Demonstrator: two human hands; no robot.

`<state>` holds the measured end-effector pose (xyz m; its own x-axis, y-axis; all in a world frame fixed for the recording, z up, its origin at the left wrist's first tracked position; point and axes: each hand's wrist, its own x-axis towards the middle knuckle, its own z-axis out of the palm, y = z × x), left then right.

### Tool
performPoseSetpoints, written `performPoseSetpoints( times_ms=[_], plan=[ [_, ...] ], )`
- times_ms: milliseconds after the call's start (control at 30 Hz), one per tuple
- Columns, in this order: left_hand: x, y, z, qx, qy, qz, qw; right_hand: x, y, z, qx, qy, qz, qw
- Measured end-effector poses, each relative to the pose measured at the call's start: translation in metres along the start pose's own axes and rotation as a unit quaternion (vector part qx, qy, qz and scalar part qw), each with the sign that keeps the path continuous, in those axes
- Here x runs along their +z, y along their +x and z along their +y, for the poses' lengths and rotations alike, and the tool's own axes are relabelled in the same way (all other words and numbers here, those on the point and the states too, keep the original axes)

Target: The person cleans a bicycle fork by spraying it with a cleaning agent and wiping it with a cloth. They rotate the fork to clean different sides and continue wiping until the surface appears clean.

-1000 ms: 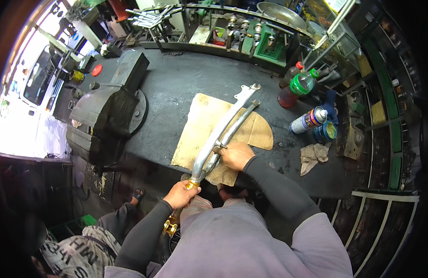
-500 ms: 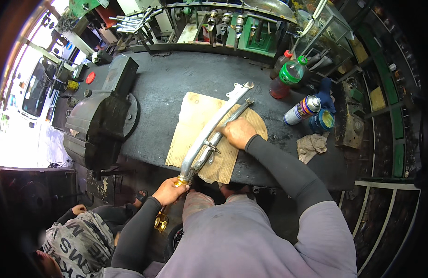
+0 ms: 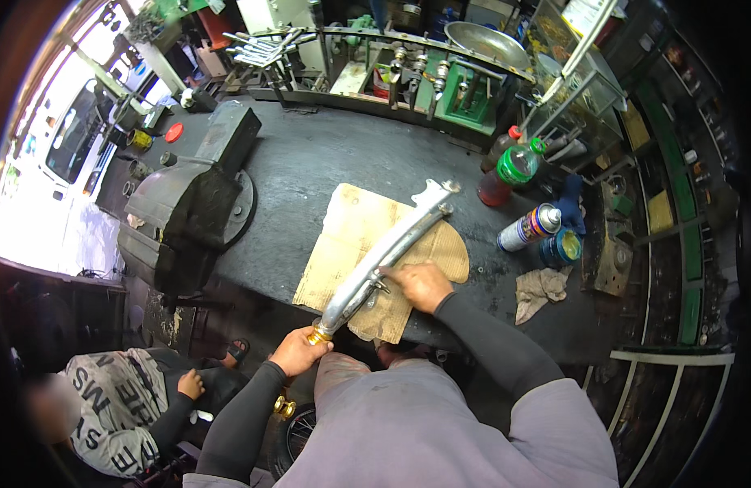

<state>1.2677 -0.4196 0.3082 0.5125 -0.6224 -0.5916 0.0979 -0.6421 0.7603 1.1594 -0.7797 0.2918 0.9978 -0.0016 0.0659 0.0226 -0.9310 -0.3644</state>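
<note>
A silver metal fork [image 3: 374, 259], apparently a vehicle's front fork with two long legs, lies slantwise over a sheet of brown cardboard [image 3: 332, 236] on the dark workbench. Its near end carries a gold collar [image 3: 319, 333], and my left hand [image 3: 298, 351] is closed round the fork there, just off the bench edge. A gold end piece [image 3: 285, 406] shows below that hand, beside my forearm. My right hand [image 3: 422, 286] is at the middle of the fork, by a small bracket, its fingers bent against the nearer leg. The fingertips are partly hidden.
A large dark vise [image 3: 180, 215] stands left. On the right are a bottle with red liquid [image 3: 497, 180], a spray can [image 3: 528, 228], an open blue tub [image 3: 561, 246] and a crumpled rag [image 3: 541, 293]. Another person [image 3: 119, 403] sits lower left, near a wheel [image 3: 298, 439].
The fork has turned so its legs nearly overlap in view. My right hand has slid down the fork towards me. The seated person's hand has shifted, and the whole view has moved slightly.
</note>
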Motion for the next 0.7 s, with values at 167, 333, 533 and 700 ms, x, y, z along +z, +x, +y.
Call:
performPoseSetpoints(
  times_ms=[167, 333, 533, 700],
  plan=[
    [0.020, -0.045, 0.026, 0.135, 0.244, 0.268, 0.922, -0.046, -0.056, 0.045, 0.122, 0.068, 0.035, 0.990],
    [0.036, -0.040, -0.013, 0.129, 0.284, 0.326, 0.892, -0.065, -0.074, 0.021, 0.115, 0.054, 0.142, 0.982],
    [0.049, -0.039, -0.011, 0.059, 0.300, 0.263, 0.915, -0.048, 0.028, -0.021, 0.025, -0.015, 0.108, 0.994],
    [0.048, -0.038, 0.000, 0.011, 0.295, 0.205, 0.933, 0.000, 0.061, -0.037, 0.035, -0.122, 0.002, 0.992]
  ],
)
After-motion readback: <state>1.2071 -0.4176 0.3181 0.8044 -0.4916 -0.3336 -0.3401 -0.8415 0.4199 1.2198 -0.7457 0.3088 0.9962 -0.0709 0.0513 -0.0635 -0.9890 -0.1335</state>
